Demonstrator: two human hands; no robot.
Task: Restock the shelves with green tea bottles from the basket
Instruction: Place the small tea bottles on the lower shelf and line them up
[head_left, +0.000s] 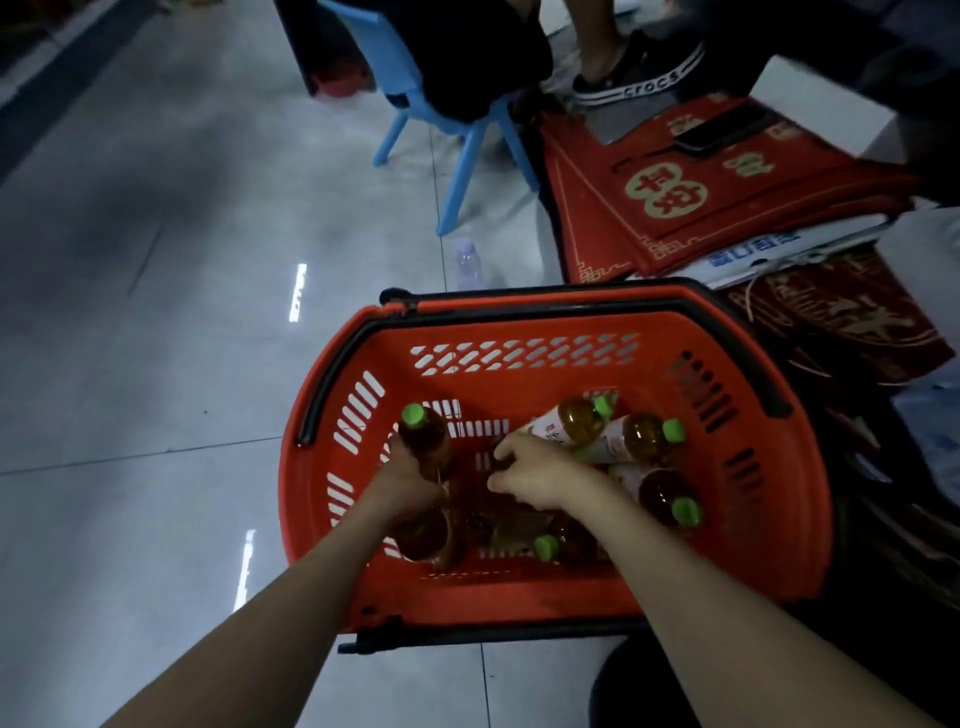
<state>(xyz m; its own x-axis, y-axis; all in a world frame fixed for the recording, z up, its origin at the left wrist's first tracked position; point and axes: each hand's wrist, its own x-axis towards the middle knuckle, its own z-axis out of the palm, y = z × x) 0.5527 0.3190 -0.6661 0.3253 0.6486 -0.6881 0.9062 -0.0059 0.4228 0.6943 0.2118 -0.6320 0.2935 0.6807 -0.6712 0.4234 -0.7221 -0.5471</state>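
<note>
Both forearms are reaching from the near edge down into the red basket (519, 317), which is sitting on the grey tiled floor (156, 312). Its black handles (332, 374) are lying folded along the rim.

The left hand (402, 475) is gripping a green tea bottle (423, 436) round the body at the left side of the basket, green cap end up. The right hand (537, 480) is hovering over the basket middle with fingers curled downward. I cannot tell if it is holding anything, as the palm is hiding what's below.

More stock is lying in the basket:
- The second bottle (576, 421) and third bottle (641, 439) are lying side by side at the far right, touching, caps pointing right.
- The fourth bottle (665, 496) is lying just near of them by the right wall, cap toward the near side.
- The fifth bottle (566, 543) is lying at the near side under the right wrist, cap pointing left.
- A dim amber shape (423, 535) under the left wrist is looking like another bottle.

Beyond the basket a clear bottle (467, 262) is standing on the floor, with a blue plastic chair (467, 150) farther off. Red mats (701, 197) with gold print are lying stacked at the far right, a dark phone (722, 130) resting on them. Another person's striped shoe (639, 78) is showing at the far edge.
</note>
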